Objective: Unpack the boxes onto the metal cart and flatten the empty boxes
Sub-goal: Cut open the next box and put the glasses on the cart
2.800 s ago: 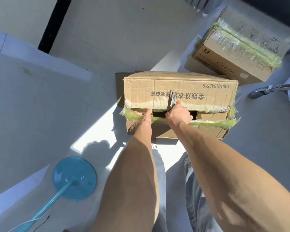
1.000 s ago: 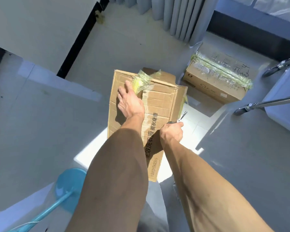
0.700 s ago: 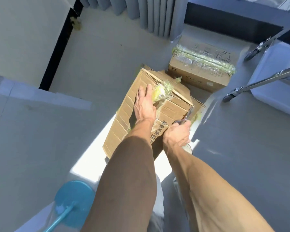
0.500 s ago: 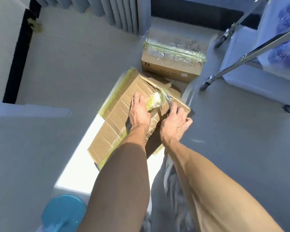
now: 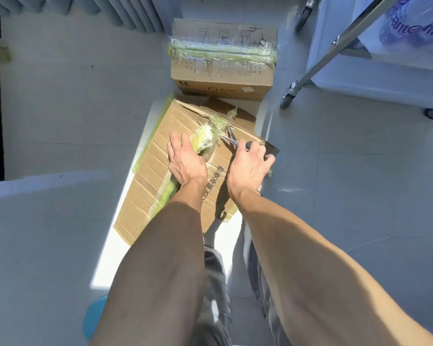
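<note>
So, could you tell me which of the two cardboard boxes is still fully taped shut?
The far box printed CLEAR, its tape band intact. The near box, under both hands, has torn tape.

The near box lies tilted on the floor. On it rest both hands, the left hand left of the right hand. Behind it sits the taped box; right of that stands the metal cart.
</note>
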A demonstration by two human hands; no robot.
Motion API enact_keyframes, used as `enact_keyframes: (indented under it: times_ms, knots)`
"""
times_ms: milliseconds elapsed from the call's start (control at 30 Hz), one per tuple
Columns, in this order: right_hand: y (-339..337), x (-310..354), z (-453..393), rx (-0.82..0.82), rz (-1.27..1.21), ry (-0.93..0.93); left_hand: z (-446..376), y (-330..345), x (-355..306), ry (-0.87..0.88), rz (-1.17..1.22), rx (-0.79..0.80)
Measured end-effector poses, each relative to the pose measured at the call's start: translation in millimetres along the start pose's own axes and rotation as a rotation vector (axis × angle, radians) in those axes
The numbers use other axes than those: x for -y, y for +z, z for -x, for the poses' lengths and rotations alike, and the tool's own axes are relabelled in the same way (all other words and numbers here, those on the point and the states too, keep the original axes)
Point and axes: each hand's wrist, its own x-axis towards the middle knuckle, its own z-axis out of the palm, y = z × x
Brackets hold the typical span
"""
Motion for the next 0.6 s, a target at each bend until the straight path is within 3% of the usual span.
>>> enact_keyframes:
  times_ms: [167, 367, 600]
  knots:
    - [-12.2, 6.2, -15.9, -0.039, 0.020, -0.125, -4.1, -3.9, -7.5, -0.029, 0.010, 0.001]
    - [-14.8, 3.5, -0.8, -0.033, -0.002, -0.122, -12.7, -10.5, -5.7, -0.042, 0.002, 0.005]
    - [-15.2, 23.9, -5.8, -0.013, 0.030, -0.297, -14.1, -6.6, 0.5, -0.025, 0.017, -0.005]
